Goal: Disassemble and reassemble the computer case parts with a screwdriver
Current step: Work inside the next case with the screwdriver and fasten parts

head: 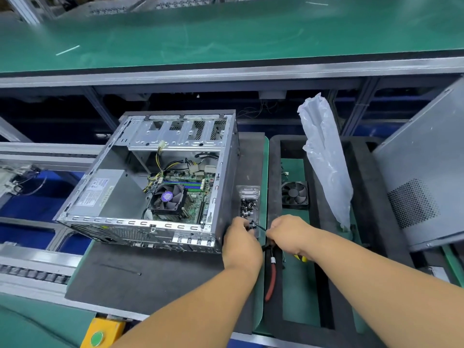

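Note:
An open computer case (150,177) lies on its side on a dark foam mat (155,272), its motherboard and CPU fan (167,198) exposed. Just right of it stands a clear plastic tray of screws (248,205). My left hand (241,241) pinches a small screw at the tray's near end. My right hand (288,234) grips a screwdriver with a yellow handle end (301,258); its thin dark shaft (259,227) points left toward my left fingertips. The grey side panel (424,177) leans at the far right.
A loose black case fan (294,194) sits in a foam tray compartment. Red-handled pliers (271,277) lie just below my hands. A crumpled clear plastic bag (324,159) stands behind the fan. A yellow box with a green button (100,335) is at the bench's near edge.

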Motion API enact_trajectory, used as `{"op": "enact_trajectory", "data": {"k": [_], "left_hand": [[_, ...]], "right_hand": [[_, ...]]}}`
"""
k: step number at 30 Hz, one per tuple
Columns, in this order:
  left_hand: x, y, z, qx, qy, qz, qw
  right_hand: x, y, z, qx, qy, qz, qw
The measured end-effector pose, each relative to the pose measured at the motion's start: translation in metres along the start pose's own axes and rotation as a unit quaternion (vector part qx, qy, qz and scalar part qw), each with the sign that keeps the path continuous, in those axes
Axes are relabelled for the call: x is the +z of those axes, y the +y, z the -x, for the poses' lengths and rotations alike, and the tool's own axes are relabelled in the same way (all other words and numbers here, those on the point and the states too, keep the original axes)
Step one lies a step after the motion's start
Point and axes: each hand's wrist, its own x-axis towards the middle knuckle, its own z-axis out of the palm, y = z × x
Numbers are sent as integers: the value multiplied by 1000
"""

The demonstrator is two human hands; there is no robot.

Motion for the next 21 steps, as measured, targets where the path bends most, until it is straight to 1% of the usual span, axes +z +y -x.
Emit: {"op": "enact_trajectory", "data": {"k": [3,6,9,11,14,17,21], "left_hand": [[0,5,-6,6,-8,2,1000],[1,7,-12,25,-18,-11,999],[2,8,-16,27,-22,-29,999],[4,7,-17,22,-18,-39,999],[6,4,-15,8,-11,-44,999],[5,3,-10,18,11,-25,999],[3,4,3,12,35,41,998]], "right_hand": [[-2,0,2,-16,-5,14,1000],[-5,-2,8,-32,-6,20,999],[-7,-4,12,-41,-7,22,999],[-8,-4,14,-32,-4,23,999],[-8,0,13,2,17,-26,1000],[-10,0,7,0,24,-36,999],[-9,-8,-7,-17,19,-15,1000]]}}
